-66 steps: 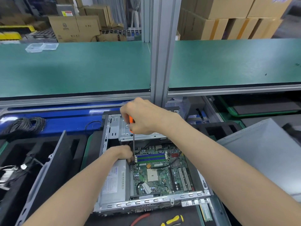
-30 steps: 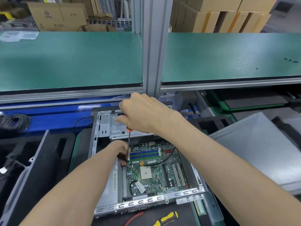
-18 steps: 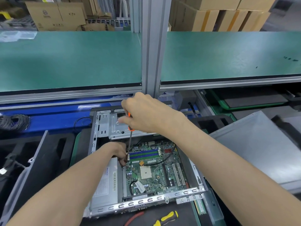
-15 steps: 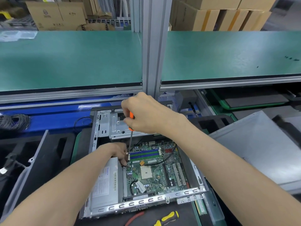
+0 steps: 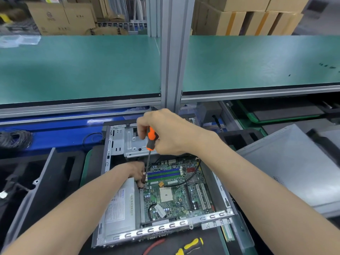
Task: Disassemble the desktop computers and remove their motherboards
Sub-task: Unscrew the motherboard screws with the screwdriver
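Closest to the person, at the bottom edge of the bench, a yellow-and-black screwdriver (image 5: pixel 191 246) lies beside a red cable (image 5: pixel 153 245), just in front of the open desktop case (image 5: pixel 161 229).

Inside the case, a grey power supply (image 5: pixel 119 208) with a white label fills the left side. The green motherboard (image 5: pixel 176 192) lies flat to its right, still seated in the chassis, with blue memory slots (image 5: pixel 163 174) across its far part, a pale square socket (image 5: pixel 165 195) in the middle and a black cable (image 5: pixel 191 178) looping over it.

The left hand (image 5: pixel 137 172) reaches down at the board's far-left corner, between the power supply and the memory slots. Its fingers are curled together around the lower shaft of the screwdriver (image 5: pixel 151 138), steadying the tip there; the tip itself is hidden by the fingertips.

Above it, the right hand (image 5: pixel 169 133) grips the orange-and-black handle, fingers wrapped tight around it, the shaft nearly upright and leaning slightly left towards the bottom. Behind that hand sits a bare metal drive cage (image 5: pixel 128 142) at the far end of the case.

To the right, a grey metal panel (image 5: pixel 287 166) lies tilted over black foam. To the left are black foam trays (image 5: pixel 60 168), and a coil of black wire (image 5: pixel 15 138) on a blue rail (image 5: pixel 64 129).

Farther off, a green-topped shelf (image 5: pixel 79 67) runs across, split by a grey aluminium post (image 5: pixel 174 52). Cardboard boxes (image 5: pixel 248 15) are stacked beyond it.
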The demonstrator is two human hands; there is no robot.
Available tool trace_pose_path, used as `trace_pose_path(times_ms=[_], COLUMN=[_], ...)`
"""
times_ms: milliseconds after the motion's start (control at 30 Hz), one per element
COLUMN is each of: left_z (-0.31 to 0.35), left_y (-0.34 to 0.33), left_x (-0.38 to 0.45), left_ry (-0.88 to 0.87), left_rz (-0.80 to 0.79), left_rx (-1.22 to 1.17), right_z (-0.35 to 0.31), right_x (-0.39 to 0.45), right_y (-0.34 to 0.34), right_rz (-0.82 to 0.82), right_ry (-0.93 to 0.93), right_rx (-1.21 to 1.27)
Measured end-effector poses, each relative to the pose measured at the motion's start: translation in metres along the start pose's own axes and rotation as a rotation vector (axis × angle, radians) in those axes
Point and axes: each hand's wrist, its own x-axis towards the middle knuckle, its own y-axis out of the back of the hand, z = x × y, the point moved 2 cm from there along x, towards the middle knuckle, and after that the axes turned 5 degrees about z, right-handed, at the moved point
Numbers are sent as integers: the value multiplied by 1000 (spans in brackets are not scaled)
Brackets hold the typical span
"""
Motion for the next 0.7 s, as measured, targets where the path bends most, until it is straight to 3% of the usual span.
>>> trace_pose_path(times_ms=[133, 267, 700], left_z=[-2, -4, -4], left_y=[-1, -2, -2], left_x=[2, 4, 5], left_ry=[22, 33, 22], left_rz=[8, 14, -2], left_rx=[0, 2, 24], right_z=[4, 6, -2], right_x=[1, -1, -7], right_y=[-5, -4, 3], right_rz=[98, 136, 77], right_ry=[-81, -42, -24], right_rx=[-87, -42, 61])
